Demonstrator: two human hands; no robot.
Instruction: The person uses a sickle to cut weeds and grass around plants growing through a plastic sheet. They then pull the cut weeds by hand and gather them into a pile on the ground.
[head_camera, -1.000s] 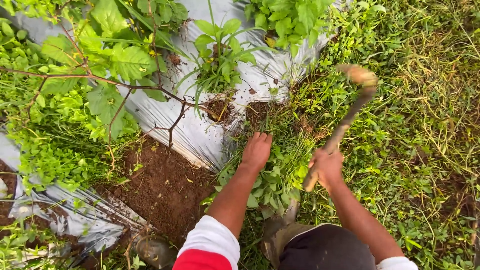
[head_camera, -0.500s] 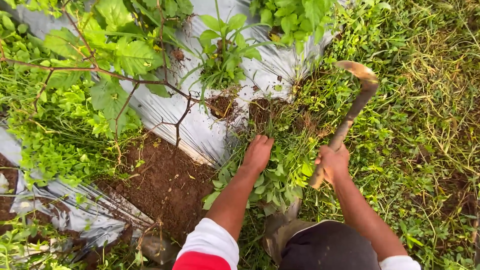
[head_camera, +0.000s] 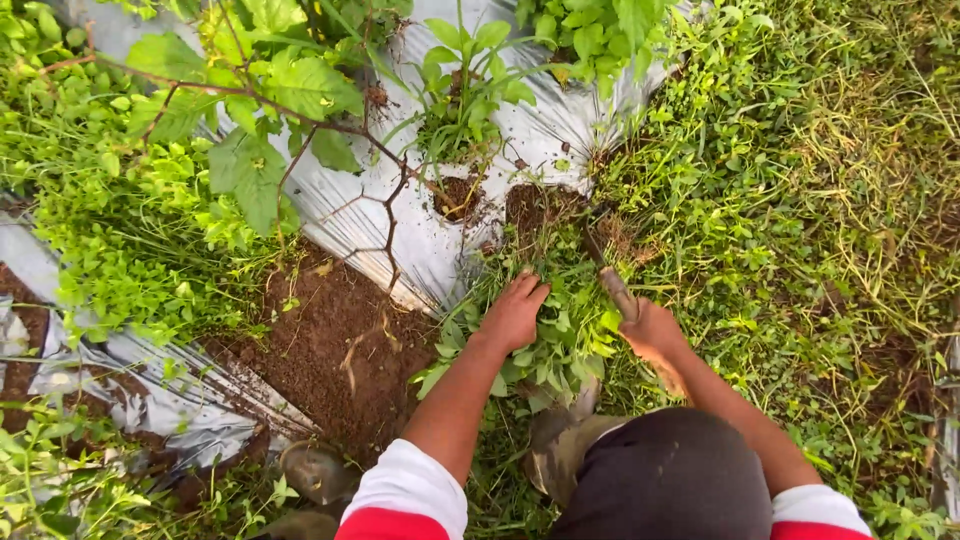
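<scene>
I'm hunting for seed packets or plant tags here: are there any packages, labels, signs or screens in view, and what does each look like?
None in view: no package, label, sign or screen.
The nearest thing to packaging is the silver-grey plastic sheet, unprinted, crinkled, lying over the soil bed above the left hand.
The right hand holds only a brown tool handle, unmarked as far as can be seen.

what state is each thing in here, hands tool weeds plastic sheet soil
left hand: gripping a clump of weeds
right hand: shut on the tool handle
tool: lowered, tip in the weeds
weeds: rooted, bunched
plastic sheet: torn, dirt on it
soil: bare
</scene>
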